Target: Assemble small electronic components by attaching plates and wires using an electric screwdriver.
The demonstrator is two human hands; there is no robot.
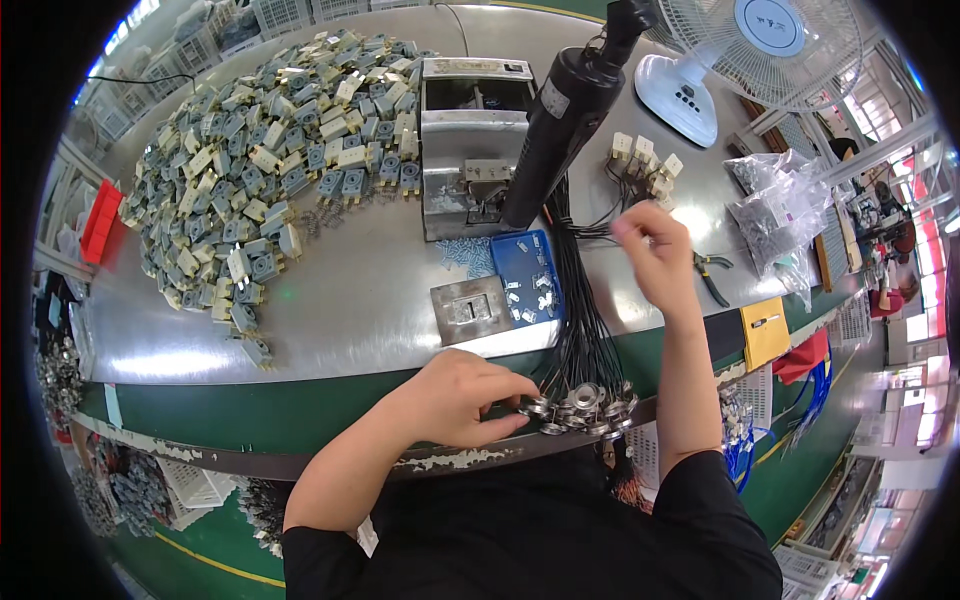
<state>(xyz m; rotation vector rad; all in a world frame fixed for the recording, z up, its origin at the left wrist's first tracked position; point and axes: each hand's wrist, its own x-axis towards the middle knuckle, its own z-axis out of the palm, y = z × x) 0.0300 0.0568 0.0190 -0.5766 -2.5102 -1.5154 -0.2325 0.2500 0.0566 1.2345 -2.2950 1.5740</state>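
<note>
My left hand (465, 400) is at the table's front edge, thumb and fingers closed on a round metal fitting (537, 408) at the left of a cluster. Several more shiny ring-shaped fittings (586, 397) lie beside it, at the near end of a bundle of black wires (582, 345). Raised over the right side of the bundle is my right hand (657, 258), its fingers curled; what they hold, if anything, is hidden. Just beyond it, cream plug-like blocks (645, 160) sit on black wire ends. Left of the bundle, a blue tray (527, 277) holds small white-and-metal pieces.
A metal press-like machine (475, 150) with a black cylinder (570, 125) stands mid-table. A metal plate (470, 310) lies before it. Grey-and-cream parts (290, 140) are heaped at left. At right are pliers (712, 278), a fan (685, 100) and a plastic bag (785, 215).
</note>
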